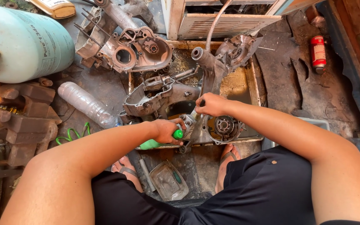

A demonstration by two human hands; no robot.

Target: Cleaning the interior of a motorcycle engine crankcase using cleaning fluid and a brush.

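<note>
Sitting on the floor [288, 79] of a greasy workshop, legs either side of a shallow metal tray [253, 83] full of engine bits. Left hand [167, 130] clenched around a green-handled screwdriver [157, 143], fingers [179, 124] wrapped over the far end of the handle, the butt end sticking out below the wrist. Long axis running low-left to upper-right, working end aimed right toward the crankcase half [223, 125] sitting at the near edge of the tray; tip itself hidden behind the hand, so can't tell exactly what it touches. Right hand [210, 104] just beyond and to the right of the left, closed down on the top of that same casing, gripping something small and dark, hard to make out what. Round bearing opening showing in the casing just right of both hands.

Second casing half [157, 96] lying further left in the tray. Another engine case [136, 52] outside the tray, far left. Pale green gas cylinder [26, 41] lying on its side at far left, empty plastic bottle [86, 104] near it, red spray can [318, 52] far right. Small grimy metal pan [168, 181] between the feet.
</note>
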